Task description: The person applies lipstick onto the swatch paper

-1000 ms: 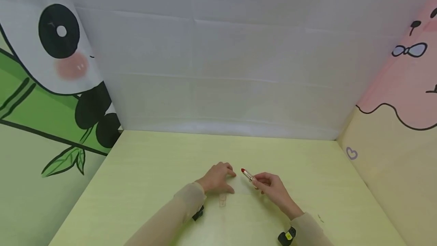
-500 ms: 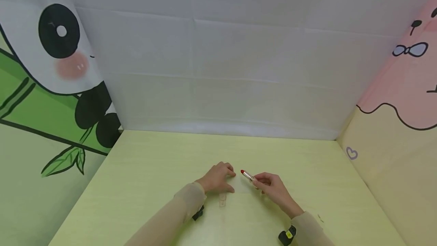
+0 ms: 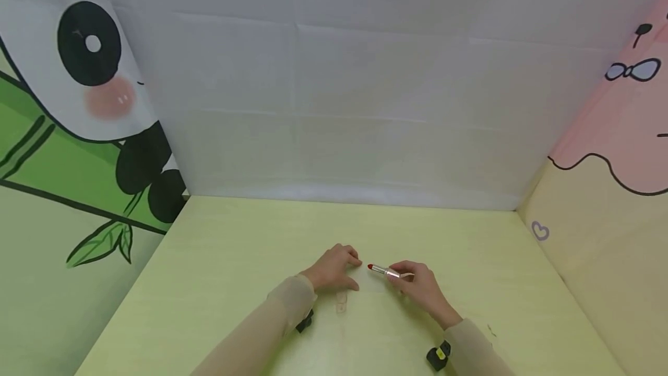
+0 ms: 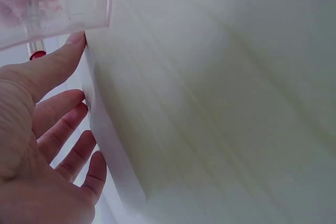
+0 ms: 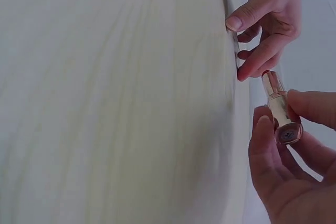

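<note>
My right hand (image 3: pixel 420 288) pinches a lipstick (image 3: pixel 383 271) between thumb and fingers. Its red tip points left, toward my left hand, and its gold and silver tube shows in the right wrist view. My left hand (image 3: pixel 334 268) rests spread on a pale sheet of paper (image 4: pixel 118 166), fingertips and thumb along its edge in the left wrist view. A small clear plastic piece (image 3: pixel 341 302) with reddish smears sits just in front of the left hand; it looms large at the top left of the left wrist view. The lipstick tip is apart from the left fingers.
A pale yellow table (image 3: pixel 250 231) lies under both hands. A small dark mark (image 3: pixel 492 330) shows to the right of the right arm. A white back wall (image 3: pixel 334 91) and printed side panels stand around the table.
The lipstick has turned from a diagonal slant to nearly level in the right fingers. The left hand stays in place, and the head view has shifted slightly.
</note>
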Motion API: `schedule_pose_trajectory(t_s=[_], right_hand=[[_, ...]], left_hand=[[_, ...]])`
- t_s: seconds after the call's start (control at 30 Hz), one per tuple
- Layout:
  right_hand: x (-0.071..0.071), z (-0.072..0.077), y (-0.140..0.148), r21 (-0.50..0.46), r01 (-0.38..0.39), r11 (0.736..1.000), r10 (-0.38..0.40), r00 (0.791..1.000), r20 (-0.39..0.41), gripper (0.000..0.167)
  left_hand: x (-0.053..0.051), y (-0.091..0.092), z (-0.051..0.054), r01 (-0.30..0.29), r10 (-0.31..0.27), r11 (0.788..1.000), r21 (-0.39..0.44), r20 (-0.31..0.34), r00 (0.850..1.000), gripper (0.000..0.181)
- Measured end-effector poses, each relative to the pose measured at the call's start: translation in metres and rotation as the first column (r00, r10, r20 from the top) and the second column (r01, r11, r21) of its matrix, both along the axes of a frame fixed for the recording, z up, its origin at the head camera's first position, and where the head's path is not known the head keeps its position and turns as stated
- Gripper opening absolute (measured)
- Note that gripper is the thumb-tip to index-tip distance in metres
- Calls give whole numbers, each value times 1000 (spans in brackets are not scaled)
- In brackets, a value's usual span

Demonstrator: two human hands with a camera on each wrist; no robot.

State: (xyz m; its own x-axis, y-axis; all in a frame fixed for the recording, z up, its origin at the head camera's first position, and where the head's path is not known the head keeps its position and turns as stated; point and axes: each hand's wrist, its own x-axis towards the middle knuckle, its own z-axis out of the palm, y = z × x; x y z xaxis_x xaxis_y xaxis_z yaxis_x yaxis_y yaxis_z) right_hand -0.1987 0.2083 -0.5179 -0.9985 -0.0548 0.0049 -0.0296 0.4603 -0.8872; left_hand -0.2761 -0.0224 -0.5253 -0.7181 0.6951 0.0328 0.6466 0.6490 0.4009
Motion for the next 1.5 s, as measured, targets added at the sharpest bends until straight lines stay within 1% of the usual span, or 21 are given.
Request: schedule_pose_trajectory(t_s=[0.13,0.3,0.37,0.53,0.83,1.0,1.23,1.37,1.5], right_hand=[[0,2,-2,72,15,997,-12,999,-48,19],[1,3,-6,180,48,983,-18,987,-162,19],[0,4,-8,207,51,977,-7,979,-205,19],[-4,3,-11,262,39,964,30,967,-255,22],[-9,5,-11,296,21,955,61,962,-266,23],[-11,4,-11,308,3,951,87,956,-280,23],[-12,4,-12,320,3,947,94,953,-287,22],[-12,4,-12,320,5,947,99,946,-309,22],[-13,5,-12,310,8,951,95,944,-316,21]], left_hand=[[2,1,3,5,-5,1000,8,6,1000,56],[2,2,3,10,-10,1000,1,-5,1000,57],[1,2,2,10,-10,1000,0,-3,1000,57],[1,1,1,1,-1,1000,2,13,1000,57],[3,0,5,1,-2,1000,23,23,1000,56],[1,1,5,7,-8,1000,26,12,1000,56],[0,3,6,8,-9,1000,22,33,999,57],[0,2,6,8,-9,1000,21,28,1000,57],[1,1,6,19,-19,999,35,18,1000,56]])
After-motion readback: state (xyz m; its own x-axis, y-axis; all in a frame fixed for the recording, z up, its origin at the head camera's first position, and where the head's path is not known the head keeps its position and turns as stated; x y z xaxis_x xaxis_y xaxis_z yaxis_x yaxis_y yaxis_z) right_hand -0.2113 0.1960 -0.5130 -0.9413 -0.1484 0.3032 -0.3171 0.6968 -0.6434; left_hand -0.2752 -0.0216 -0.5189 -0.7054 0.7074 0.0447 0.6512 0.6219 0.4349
